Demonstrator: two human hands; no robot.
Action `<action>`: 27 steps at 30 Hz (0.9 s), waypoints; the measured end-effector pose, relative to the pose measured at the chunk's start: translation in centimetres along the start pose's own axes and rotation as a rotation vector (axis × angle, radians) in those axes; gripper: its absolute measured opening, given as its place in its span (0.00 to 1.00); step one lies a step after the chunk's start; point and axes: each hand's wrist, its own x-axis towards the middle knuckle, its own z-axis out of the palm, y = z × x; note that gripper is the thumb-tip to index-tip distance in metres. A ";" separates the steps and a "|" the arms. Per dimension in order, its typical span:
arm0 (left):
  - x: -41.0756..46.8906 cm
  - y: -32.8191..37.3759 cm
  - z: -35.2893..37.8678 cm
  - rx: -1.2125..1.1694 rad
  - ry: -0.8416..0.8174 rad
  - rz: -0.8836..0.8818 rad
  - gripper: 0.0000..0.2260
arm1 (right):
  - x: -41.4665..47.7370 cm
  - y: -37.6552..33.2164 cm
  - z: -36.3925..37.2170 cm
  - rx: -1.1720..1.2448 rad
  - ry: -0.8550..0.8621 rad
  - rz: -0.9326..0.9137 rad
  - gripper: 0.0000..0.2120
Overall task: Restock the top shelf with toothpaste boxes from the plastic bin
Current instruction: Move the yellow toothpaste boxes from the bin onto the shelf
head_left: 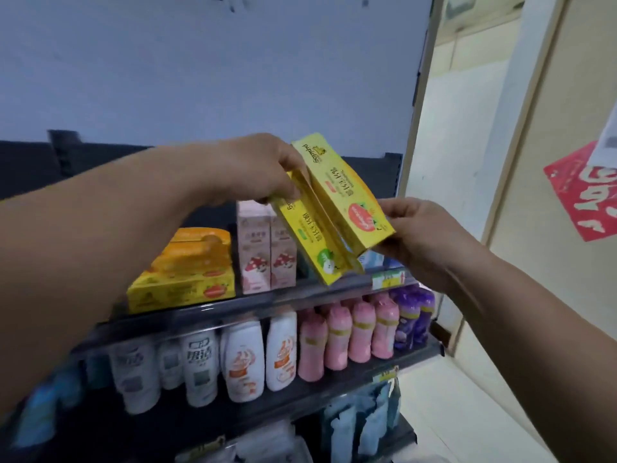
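Two yellow toothpaste boxes are held tilted above the right part of the top shelf (300,295). My left hand (263,168) grips the upper end of the box with the green apple picture (307,242). My right hand (420,235) holds the lower end of the box with the red strawberry picture (347,198). The two boxes lie side by side and touch. On the top shelf, a stack of yellow and orange boxes (187,272) lies at the left, and pink boxes (265,248) stand upright in the middle. The plastic bin is out of view.
White bottles (240,359), pink bottles (347,332) and purple bottles (414,315) fill the second shelf. Blue pouches (364,426) hang below. A price label (389,279) sits on the top shelf's front rail. A wall with a red sign (587,192) stands to the right.
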 end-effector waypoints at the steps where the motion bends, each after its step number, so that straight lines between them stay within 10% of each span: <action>1: -0.2 -0.6 -1.5 0.005 0.031 0.000 0.08 | 0.9 -0.8 1.4 -0.028 -0.007 -0.015 0.05; 17: -3.1 -19.9 -18.1 0.035 0.309 -0.207 0.07 | 17.4 -0.7 24.2 -0.405 0.013 -0.037 0.08; 27: -2.5 -30.5 -21.9 -0.209 0.454 -0.400 0.04 | 24.1 4.7 28.2 -1.307 0.175 -0.195 0.07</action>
